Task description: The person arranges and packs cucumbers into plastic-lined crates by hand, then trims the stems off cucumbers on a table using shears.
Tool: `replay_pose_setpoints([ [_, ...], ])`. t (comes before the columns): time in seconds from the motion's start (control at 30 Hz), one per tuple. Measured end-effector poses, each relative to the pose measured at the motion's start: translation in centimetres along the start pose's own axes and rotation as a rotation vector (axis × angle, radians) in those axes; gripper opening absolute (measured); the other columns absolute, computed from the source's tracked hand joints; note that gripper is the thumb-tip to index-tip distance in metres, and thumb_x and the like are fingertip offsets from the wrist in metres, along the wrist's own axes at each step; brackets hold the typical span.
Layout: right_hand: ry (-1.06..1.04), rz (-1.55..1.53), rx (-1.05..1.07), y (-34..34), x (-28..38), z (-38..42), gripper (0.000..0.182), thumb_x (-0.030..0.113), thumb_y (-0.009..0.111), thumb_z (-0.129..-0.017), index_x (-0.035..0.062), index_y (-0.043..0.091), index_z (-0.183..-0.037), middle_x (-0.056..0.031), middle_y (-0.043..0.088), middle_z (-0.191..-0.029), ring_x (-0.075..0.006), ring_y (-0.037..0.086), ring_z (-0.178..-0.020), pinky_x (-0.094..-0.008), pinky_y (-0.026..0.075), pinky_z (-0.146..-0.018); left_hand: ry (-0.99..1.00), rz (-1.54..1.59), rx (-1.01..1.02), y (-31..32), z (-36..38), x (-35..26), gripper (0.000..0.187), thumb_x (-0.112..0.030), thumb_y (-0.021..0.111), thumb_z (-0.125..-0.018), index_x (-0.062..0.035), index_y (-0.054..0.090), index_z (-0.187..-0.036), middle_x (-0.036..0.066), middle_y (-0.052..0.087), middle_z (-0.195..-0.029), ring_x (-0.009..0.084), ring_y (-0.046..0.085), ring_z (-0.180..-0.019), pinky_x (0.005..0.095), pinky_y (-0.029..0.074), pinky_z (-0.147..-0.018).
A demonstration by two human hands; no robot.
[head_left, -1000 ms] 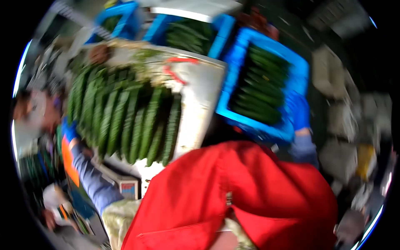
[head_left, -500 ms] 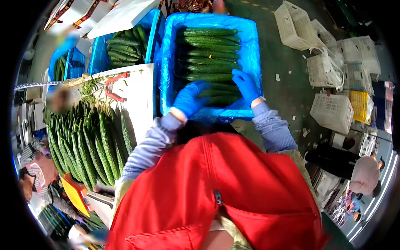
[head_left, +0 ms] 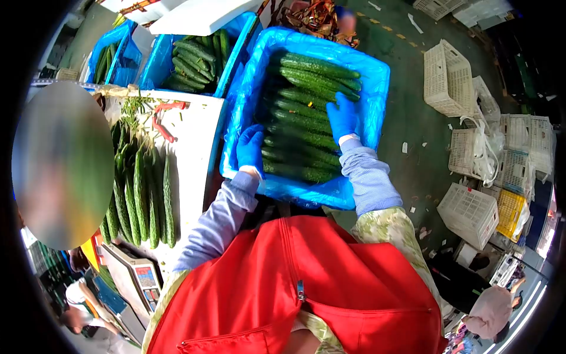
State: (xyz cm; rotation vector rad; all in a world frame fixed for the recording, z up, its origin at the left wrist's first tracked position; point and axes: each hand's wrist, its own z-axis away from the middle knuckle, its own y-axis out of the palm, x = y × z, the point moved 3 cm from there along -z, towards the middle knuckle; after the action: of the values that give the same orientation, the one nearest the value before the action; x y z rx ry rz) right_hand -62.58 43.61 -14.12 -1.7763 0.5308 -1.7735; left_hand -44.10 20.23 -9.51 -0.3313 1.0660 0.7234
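A crate lined with blue plastic stands in front of me, with a row of long green cucumbers lying crosswise in it. My left hand, in a blue glove, is at the crate's left side beside the cucumbers' ends, its fingers stretched forward with nothing held. My right hand, gloved the same way, rests over the cucumbers' right ends with thumb and fingers apart. Shadow darkens the left part of the row.
A white table at left carries more cucumbers, red-handled cutters and green trimmings. Beyond it stands another lined crate of cucumbers. White plastic crates stand on the floor at right. A scale sits lower left.
My left hand has drawn back from over the cucumbers to the crate's left side. The right hand has shifted inward over the cucumbers' ends. The view has turned, so the crate appears tilted.
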Motion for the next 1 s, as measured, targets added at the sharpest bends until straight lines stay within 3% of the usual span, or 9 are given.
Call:
replay_pose_setpoints([
  [0.13,0.612,-0.895,-0.454,0.0,-4.3,-1.4,0.040,0.022,0.060,-0.084,0.0055,0.055,-0.121,-0.0057,0.059,-0.097,-0.0157,0.053,-0.081,-0.0316,0.045,-0.069,0.164,-0.052,0.192,4.5,-1.3,-3.1,0.028,-0.006,0.063,-0.086,-0.0027,0.062,-0.113,0.006,0.065,-0.108,0.0161,0.059,-0.101,0.0287,0.046,-0.090],
  [0.27,0.039,-0.627,-0.580,-2.6,0.3,-2.7,0.027,0.023,0.060,-0.086,0.0080,0.061,-0.108,-0.0011,0.055,-0.090,-0.0119,0.048,-0.077,-0.0276,0.041,-0.068,-0.377,0.408,0.310,9.7,-4.2,-2.6,0.034,-0.014,0.065,-0.086,-0.0068,0.058,-0.118,0.008,0.062,-0.113,0.0205,0.061,-0.100,0.0326,0.047,-0.087],
  [0.37,0.331,-0.868,-0.481,-4.1,-1.2,-5.6,0.036,0.019,0.060,-0.085,0.0009,0.058,-0.116,-0.0079,0.061,-0.105,-0.0182,0.053,-0.092,-0.0329,0.043,-0.085,0.264,-0.024,0.266,13.6,-6.3,-0.8,0.045,-0.014,0.069,-0.083,-0.0055,0.054,-0.125,0.012,0.059,-0.119,0.0222,0.055,-0.111,0.0330,0.044,-0.095],
  [0.4,0.401,-0.896,-0.480,-3.0,-2.0,-5.6,0.034,0.023,0.060,-0.085,0.0040,0.059,-0.114,-0.0060,0.059,-0.103,-0.0175,0.052,-0.091,-0.0329,0.042,-0.083,0.656,-0.527,0.281,14.2,-6.4,-2.3,0.055,-0.017,0.072,-0.079,-0.0067,0.051,-0.129,0.016,0.054,-0.126,0.0271,0.051,-0.117,0.0356,0.041,-0.099],
  [0.47,0.536,-0.953,-0.502,-0.4,-3.5,-5.4,0.032,0.031,0.060,-0.086,0.0103,0.060,-0.112,-0.0021,0.057,-0.099,-0.0159,0.051,-0.088,-0.0328,0.041,-0.078,0.946,-0.942,0.324,17.1,-6.3,-5.7,0.070,-0.023,0.076,-0.073,-0.0093,0.046,-0.135,0.020,0.049,-0.130,0.0341,0.048,-0.119,0.0395,0.040,-0.101],
  [0.5,0.748,-1.066,-0.520,-1.6,0.8,-2.7,0.036,0.033,0.060,-0.086,0.0137,0.056,-0.117,-0.0039,0.057,-0.104,-0.0198,0.053,-0.092,-0.0378,0.041,-0.080,0.973,-1.067,0.389,18.4,-7.2,-6.6,0.078,-0.026,0.078,-0.070,-0.0092,0.042,-0.137,0.021,0.047,-0.132,0.0366,0.047,-0.120,0.0408,0.039,-0.101],
  [0.6,0.943,-1.390,-0.458,2.1,-4.1,-0.1,0.040,0.030,0.057,-0.087,0.0148,0.049,-0.123,-0.0118,0.058,-0.109,-0.0287,0.055,-0.098,-0.0416,0.043,-0.083,1.149,-1.425,0.561,21.1,-10.4,-7.4,0.100,-0.036,0.079,-0.065,-0.0105,0.026,-0.145,0.019,0.045,-0.133,0.0348,0.044,-0.121,0.0437,0.037,-0.102],
  [0.77,0.918,-1.677,-0.326,2.6,-5.3,-1.1,0.033,0.029,0.055,-0.089,0.0106,0.050,-0.115,-0.0151,0.060,-0.106,-0.0297,0.060,-0.089,-0.0408,0.047,-0.076,1.321,-1.793,0.600,22.0,-11.7,-6.8,0.112,-0.035,0.083,-0.059,-0.0176,0.017,-0.148,0.015,0.050,-0.122,0.0300,0.048,-0.115,0.0430,0.040,-0.098],
  [1.0,0.893,-1.663,-0.247,1.7,-2.7,-3.6,0.038,0.028,0.061,-0.086,0.0100,0.049,-0.117,-0.0142,0.052,-0.113,-0.0283,0.053,-0.089,-0.0445,0.044,-0.082,1.143,-1.787,0.831,22.1,-14.3,-5.4,0.115,-0.029,0.083,-0.057,-0.0178,0.015,-0.149,0.017,0.056,-0.098,0.0345,0.059,-0.088,0.0461,0.049,-0.074],
])
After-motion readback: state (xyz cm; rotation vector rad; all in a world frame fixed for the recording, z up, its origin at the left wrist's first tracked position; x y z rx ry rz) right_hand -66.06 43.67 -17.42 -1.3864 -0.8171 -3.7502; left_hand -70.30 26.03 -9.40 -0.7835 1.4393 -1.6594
